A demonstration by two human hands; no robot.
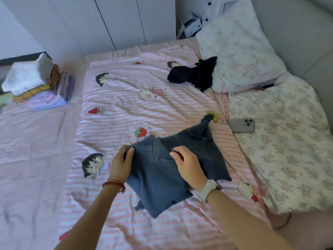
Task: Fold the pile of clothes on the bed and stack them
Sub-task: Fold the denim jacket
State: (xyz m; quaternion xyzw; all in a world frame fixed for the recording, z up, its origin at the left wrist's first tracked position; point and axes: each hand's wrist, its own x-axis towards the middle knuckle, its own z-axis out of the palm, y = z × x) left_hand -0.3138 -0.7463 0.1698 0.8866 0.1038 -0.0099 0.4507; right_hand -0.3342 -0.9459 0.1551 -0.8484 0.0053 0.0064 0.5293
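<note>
The denim garment [171, 170] was held over the near middle of the striped bed cover [126, 105], its long axis running from the near edge towards the far right corner. Its far fold was pinched at the left end by the left hand [120, 165], thumb curled over the cloth, and gripped nearer the middle by the right hand [189, 166], fingers curled. A black garment [194, 74] lay unfolded by the pillow [239, 51]; the folded stack [39, 87] sat at the far left edge, nearer the left hand.

Red bead bracelet [113, 184], white watch [210, 189]
</note>
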